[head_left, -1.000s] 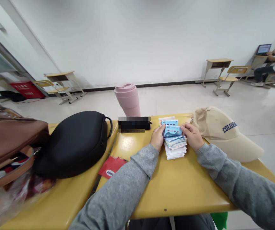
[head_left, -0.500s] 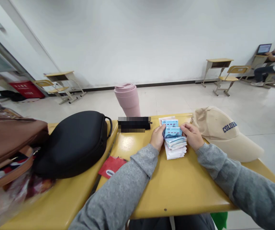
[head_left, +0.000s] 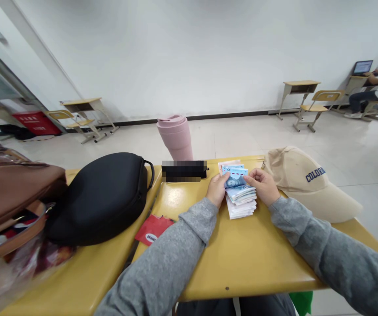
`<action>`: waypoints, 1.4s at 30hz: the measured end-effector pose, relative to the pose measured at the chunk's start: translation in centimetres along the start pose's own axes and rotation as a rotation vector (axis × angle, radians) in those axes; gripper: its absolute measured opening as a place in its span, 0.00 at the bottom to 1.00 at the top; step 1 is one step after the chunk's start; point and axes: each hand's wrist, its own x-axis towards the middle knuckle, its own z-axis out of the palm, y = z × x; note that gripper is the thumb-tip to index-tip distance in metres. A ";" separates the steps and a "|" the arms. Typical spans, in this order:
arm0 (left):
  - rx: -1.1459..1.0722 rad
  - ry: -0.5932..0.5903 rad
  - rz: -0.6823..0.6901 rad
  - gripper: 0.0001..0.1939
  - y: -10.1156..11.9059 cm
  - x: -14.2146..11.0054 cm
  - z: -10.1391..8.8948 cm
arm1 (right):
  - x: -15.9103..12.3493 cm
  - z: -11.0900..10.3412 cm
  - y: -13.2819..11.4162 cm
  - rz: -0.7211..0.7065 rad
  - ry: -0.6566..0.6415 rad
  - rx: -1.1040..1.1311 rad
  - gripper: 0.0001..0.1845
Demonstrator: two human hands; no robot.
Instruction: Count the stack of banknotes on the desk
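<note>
On the desk in front of me stands a stack of blue printed banknotes [head_left: 241, 192], with white paper edges [head_left: 242, 210] fanned out below. My left hand [head_left: 217, 188] pinches the left side of the upper blue notes, thumb on top; a printed portrait shows on one of them. At their right edge, my right hand [head_left: 264, 186] has thumb and forefinger closed on the corner of a note. Behind the blue notes a pale pinkish paper [head_left: 230, 163] sticks out. The lower layers are partly covered by the upper ones.
A phone-like black object [head_left: 184, 172], partly pixelated, lies left of the notes, with a pink tumbler [head_left: 176, 138] behind. A beige cap [head_left: 310, 186] sits at right. Left are a red packet [head_left: 154, 229], black case [head_left: 106, 197] and brown bag [head_left: 14, 193]. Another person [head_left: 373, 87] sits far right.
The upper blue note between my hands has shifted upward and a portrait side now shows. My right fingers moved slightly down and left. Everything else looks the same.
</note>
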 end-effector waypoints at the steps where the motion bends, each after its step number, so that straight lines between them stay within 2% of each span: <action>1: 0.000 -0.003 -0.002 0.17 0.0 0.0 0.0 | 0.1 0.0 0.1 0.007 0.008 -0.002 0.20; 6: 0.021 -0.034 -0.007 0.17 0.0 0.0 0.0 | 0.2 -0.2 0.6 0.062 0.016 0.021 0.20; 12: 0.030 -0.048 -0.011 0.18 0.0 -0.1 0.1 | 0.2 -0.1 0.7 0.006 -0.006 0.017 0.18; 22: 0.048 0.043 0.062 0.18 -0.4 0.6 -0.5 | 0.0 0.0 0.1 -0.054 -0.010 0.003 0.18; 42: 0.042 0.030 0.062 0.18 -0.4 0.6 -0.5 | -0.1 0.1 0.0 -0.020 -0.044 0.082 0.17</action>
